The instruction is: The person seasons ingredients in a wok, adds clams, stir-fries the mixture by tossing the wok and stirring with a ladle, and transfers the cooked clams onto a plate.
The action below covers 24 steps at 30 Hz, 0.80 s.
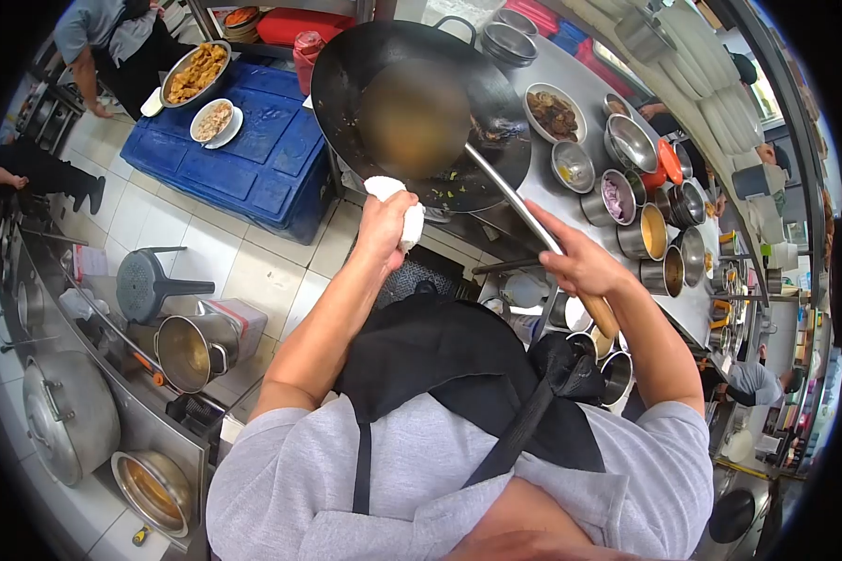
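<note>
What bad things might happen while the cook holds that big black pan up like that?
The wok is tilted and held by the left hand through only a white cloth; that grip might slip. Food bits near its lower rim could spill out. The right hand swings a long ladle close to the metal bowls, so it might knock one.

A blue crate [253, 150] stood on the tiled floor, bearing a metal tray of fried food [195, 73] and a white plate [214, 122]. Steel condiment bowls [627, 201] lined the counter [571, 84]. A lidded pot [70, 416] and an open pot [192, 351] sat near a grey stool [145, 283].
</note>
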Each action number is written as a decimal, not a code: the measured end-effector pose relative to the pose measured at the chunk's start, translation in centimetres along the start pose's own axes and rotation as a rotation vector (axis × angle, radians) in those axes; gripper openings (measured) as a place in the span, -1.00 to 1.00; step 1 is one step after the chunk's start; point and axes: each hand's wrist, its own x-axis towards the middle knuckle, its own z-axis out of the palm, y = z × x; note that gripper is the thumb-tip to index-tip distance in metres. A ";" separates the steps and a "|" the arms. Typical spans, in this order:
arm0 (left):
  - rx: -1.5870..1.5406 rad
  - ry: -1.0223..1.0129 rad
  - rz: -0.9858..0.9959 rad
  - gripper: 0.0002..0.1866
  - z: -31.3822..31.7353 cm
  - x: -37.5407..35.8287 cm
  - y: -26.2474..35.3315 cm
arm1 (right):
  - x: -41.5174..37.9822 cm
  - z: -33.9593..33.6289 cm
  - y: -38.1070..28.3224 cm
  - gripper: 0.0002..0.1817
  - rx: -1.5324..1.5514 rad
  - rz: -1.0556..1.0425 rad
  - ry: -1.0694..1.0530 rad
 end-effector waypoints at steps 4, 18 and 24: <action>0.021 0.029 -0.014 -0.87 -0.4 0.3 0.7 | -2.9 -0.3 0.7 -0.08 -0.330 0.100 -0.043; -0.021 -0.029 -0.025 -0.88 5.3 5.6 0.0 | -5.9 -12.5 11.1 0.01 -0.983 -0.192 0.312; -0.122 -0.026 -0.058 -0.87 13.6 11.2 -2.1 | -5.9 -24.9 14.4 0.03 -1.258 -0.163 0.515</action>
